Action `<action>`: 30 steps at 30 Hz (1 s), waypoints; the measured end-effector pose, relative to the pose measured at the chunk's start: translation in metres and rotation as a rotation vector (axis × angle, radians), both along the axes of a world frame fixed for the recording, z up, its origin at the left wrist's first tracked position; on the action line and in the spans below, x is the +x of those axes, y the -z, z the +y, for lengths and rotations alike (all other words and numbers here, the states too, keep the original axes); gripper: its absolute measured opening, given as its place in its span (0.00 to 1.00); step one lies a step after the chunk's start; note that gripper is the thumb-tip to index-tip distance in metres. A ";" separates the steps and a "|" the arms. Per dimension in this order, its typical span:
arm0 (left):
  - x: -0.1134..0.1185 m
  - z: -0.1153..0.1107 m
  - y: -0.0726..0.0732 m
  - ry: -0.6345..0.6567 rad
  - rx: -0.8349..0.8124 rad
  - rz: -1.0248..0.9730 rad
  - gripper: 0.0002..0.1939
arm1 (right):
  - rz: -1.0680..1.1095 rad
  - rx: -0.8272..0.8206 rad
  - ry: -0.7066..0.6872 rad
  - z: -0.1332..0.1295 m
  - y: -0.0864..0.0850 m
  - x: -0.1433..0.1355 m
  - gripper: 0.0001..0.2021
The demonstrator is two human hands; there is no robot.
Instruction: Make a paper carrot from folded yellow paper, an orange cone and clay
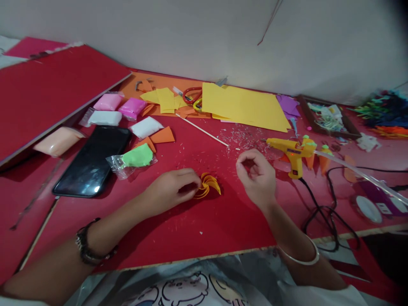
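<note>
My left hand (pixel 174 187) pinches the left edge of a small yellow paper flower (pixel 209 185) with curled, swirling petals, low over the red table. My right hand (pixel 257 176) is apart from the flower, to its right. Its thumb and forefinger meet in a ring and the other fingers are curled; whether anything tiny is between the tips cannot be made out. Right of that hand, a yellow hot glue gun (pixel 293 154) stands with a clear glue stick (pixel 360 174) out of its back. A thin wooden stick (pixel 204 131) lies beyond the flower, near scattered shreds.
At the left are a black phone (pixel 94 161), several clay packets (pixel 108 101) and an opened green clay packet (pixel 138 156). Yellow sheets (pixel 245 106) and red-handled scissors (pixel 193 96) lie at the back. A black cord (pixel 318 208), a tray (pixel 331 117) and pipe cleaners (pixel 382 110) occupy the right.
</note>
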State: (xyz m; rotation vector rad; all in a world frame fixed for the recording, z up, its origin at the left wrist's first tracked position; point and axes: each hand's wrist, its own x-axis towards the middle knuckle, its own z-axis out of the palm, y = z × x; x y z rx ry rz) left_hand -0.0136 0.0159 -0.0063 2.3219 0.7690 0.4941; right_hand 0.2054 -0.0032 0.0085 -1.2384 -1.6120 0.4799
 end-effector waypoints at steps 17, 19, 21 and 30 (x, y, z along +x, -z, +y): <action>-0.001 0.001 0.001 -0.005 0.005 -0.010 0.06 | -0.009 -0.205 0.092 0.002 0.006 0.003 0.04; 0.000 0.000 0.001 -0.011 0.022 -0.011 0.06 | -0.049 -0.166 0.044 0.003 0.006 0.004 0.07; -0.001 0.000 0.002 -0.018 0.044 -0.011 0.05 | -0.092 -0.149 -0.018 0.002 0.004 0.004 0.09; -0.002 -0.001 0.001 -0.058 0.140 -0.013 0.06 | -0.047 -0.234 -0.052 -0.001 0.004 0.002 0.06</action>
